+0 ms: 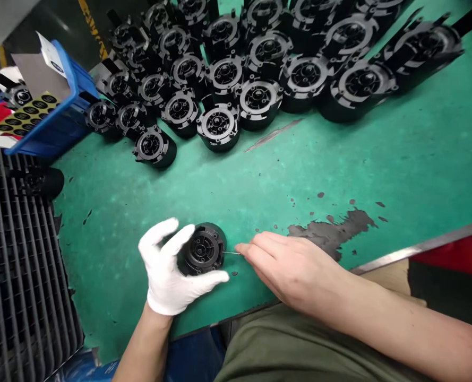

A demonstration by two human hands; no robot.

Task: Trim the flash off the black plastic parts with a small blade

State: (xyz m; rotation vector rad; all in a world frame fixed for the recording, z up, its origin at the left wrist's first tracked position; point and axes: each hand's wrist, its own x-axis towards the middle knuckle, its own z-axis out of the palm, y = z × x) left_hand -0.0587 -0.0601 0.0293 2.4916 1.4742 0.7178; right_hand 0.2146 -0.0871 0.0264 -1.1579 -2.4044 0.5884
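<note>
A round black plastic part (204, 248) sits on the green tabletop near its front edge, its ribbed face upward. Around its left side curves my left hand (170, 270) in a white glove, thumb along the near side and fingers at the upper left. My bare right hand (283, 260) is closed to the right of the part, pinching a thin metal pin (232, 253) between thumb and forefinger. The pin's far tip reaches the right rim of the part; whether it enters the part cannot be made out.
Rows of similar black housings (220, 124) stand across the back of the green table (251, 185). At the left are a blue bin (76, 79) with sticker sheets, another black part (48, 182) and a grey ribbed rack (20, 265).
</note>
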